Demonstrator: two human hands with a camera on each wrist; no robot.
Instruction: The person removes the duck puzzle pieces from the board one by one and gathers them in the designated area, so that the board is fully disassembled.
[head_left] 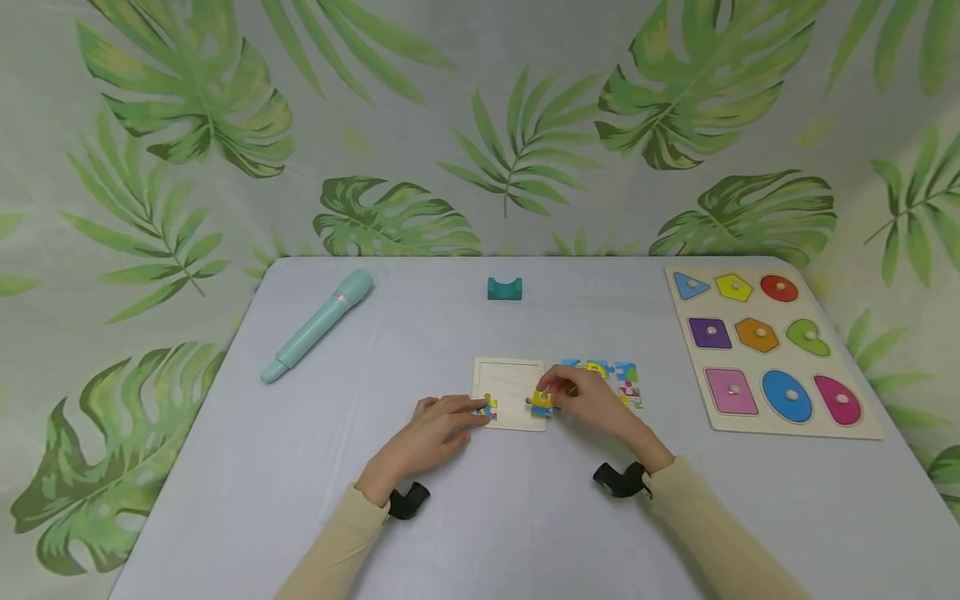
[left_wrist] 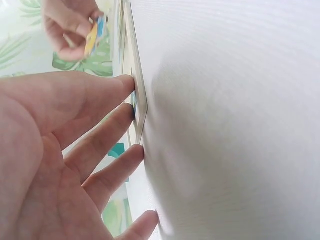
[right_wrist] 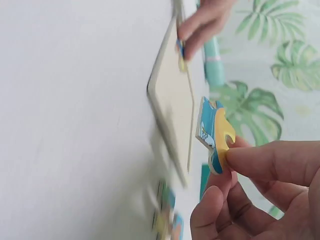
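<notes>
A square wooden puzzle tray (head_left: pixel 513 423) lies flat on the table. In its near left corner sits one puzzle piece (head_left: pixel 491 408), touched by the fingertips of my left hand (head_left: pixel 435 433), whose fingers are fairly straight. My right hand (head_left: pixel 585 398) pinches a yellow and blue puzzle piece (right_wrist: pixel 216 131) between thumb and fingers. That piece is held above the tray's right part, apart from it in the right wrist view. Partly hidden behind my right hand, several puzzle pieces (head_left: pixel 628 385) lie right of the tray.
At the right stands out a wooden shape board (head_left: pixel 780 354) with several knobbed shapes. A mint-green microphone-like stick (head_left: pixel 318 327) lies at the left. A small teal block with a curved top (head_left: pixel 505 290) sits near the table's far edge.
</notes>
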